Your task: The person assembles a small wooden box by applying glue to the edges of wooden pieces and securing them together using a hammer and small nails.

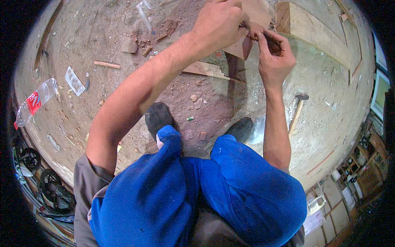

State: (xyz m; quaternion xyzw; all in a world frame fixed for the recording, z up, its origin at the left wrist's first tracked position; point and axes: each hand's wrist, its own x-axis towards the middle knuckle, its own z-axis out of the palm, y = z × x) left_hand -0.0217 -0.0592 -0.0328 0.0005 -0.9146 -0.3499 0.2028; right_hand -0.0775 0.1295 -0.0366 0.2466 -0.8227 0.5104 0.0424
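Observation:
My left hand (218, 25) reaches across from the left, its fingers curled at the side of a reddish-brown wooden piece (256, 14) at the top of the view. Exactly what those fingers grip is hidden. Just to the right, my right hand (276, 57) is closed in a pinch, thumb against forefinger. A thin dark thing shows at its fingertips, too small to name. Both sets of fingertips nearly meet beside the wooden piece, whose pointed lower corner hangs below them.
A thick pale wooden beam (310, 33) lies at upper right. Next to my right forearm rests a hammer (296, 113). A splintered wooden strip (207, 69) lies on the dirt floor. An empty plastic bottle (35, 101) is far left, and a motorbike wheel (51, 187) shows lower left.

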